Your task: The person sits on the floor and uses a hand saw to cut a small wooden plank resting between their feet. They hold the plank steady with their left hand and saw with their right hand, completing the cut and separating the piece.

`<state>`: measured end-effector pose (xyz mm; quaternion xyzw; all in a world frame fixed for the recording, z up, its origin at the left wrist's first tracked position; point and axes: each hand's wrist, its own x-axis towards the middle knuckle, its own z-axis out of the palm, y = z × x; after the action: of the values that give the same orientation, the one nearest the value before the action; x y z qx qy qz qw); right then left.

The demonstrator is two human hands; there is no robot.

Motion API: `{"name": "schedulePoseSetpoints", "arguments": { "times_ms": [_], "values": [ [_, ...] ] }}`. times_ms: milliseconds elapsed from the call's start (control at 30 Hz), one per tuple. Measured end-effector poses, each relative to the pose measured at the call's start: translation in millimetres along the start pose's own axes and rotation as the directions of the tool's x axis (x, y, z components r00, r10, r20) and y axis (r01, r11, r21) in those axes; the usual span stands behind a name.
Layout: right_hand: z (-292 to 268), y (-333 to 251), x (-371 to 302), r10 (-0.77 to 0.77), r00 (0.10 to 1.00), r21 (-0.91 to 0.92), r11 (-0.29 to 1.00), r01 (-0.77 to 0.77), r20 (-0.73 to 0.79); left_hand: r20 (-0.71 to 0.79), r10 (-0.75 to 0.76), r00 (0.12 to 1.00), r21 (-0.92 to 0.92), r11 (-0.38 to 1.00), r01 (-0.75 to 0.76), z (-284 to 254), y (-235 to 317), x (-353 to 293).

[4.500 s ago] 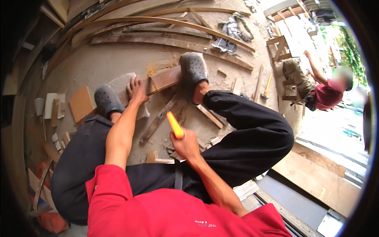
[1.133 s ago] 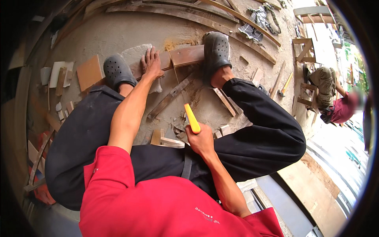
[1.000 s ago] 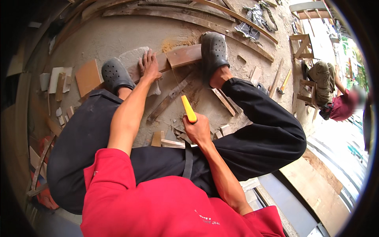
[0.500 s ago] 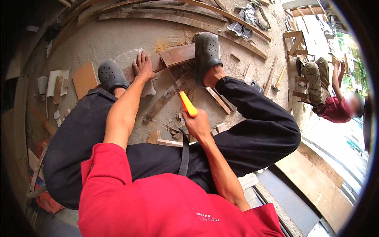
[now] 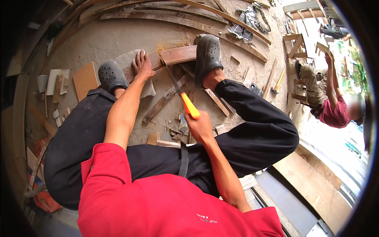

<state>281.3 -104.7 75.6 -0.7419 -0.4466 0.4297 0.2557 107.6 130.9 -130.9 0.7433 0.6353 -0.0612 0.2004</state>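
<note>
A brown wooden plank [image 5: 179,55] lies between my two grey clogs, over a pale stone block [image 5: 125,60]. My left hand [image 5: 143,68] is spread flat on the plank's left part, fingers stretched out. My right hand [image 5: 200,125] is closed round the yellow-and-orange handle of a handsaw [image 5: 190,106]. The saw's narrow blade slants up and away to the plank's near edge, at a cut just right of my left hand. Orange sawdust [image 5: 161,46] lies beyond the cut. My right clog [image 5: 208,53] rests at the plank's right end.
Long curved boards [image 5: 177,23] lie across the far floor. Wood offcuts [image 5: 166,100] are scattered between my legs. A hammer [image 5: 278,81] lies to the right. Farther right, a person [image 5: 333,112] in a dark red shirt sits holding a wooden piece. An orange-brown panel [image 5: 85,81] lies left.
My right hand has drawn the saw slightly back toward me and to the right. My left hand stays on the plank. The other person's arms have shifted.
</note>
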Motion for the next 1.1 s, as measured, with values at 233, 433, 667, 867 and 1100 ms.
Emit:
{"name": "schedulePoseSetpoints", "arguments": {
  "times_ms": [233, 433, 667, 867, 1100],
  "values": [
    [7.4, 6.4, 9.0, -0.025, 0.999, -0.005, 1.0, 0.025, -0.02, 0.019, -0.021, 1.0, -0.012, 1.0, 0.022, -1.3, -8.7, 5.7],
    [33.8, -2.3, 51.6, -0.016, 0.996, -0.084, 0.996, 0.009, -0.088, 0.012, 0.02, 1.0, -0.033, 0.999, -0.019, -3.6, -3.2, 12.0],
    [-3.5, 7.3, -16.3, 0.081, 0.996, 0.017, 0.997, -0.081, -0.025, 0.041, -0.013, 0.999, -0.018, 1.0, 0.014, 3.4, -10.7, 6.8],
    [-56.3, -8.5, -52.4, 0.052, 0.983, 0.184, 0.983, -0.02, -0.174, 0.013, 0.015, 1.0, -0.043, 0.999, -0.014, -13.7, 4.6, -5.4],
    [-113.5, -34.8, -133.0, 0.012, 0.973, 0.231, 0.972, 0.042, -0.23, 0.002, 0.207, 0.978, 0.04, 0.978, -0.207, -34.4, 33.3, -51.9]
  ]
}}
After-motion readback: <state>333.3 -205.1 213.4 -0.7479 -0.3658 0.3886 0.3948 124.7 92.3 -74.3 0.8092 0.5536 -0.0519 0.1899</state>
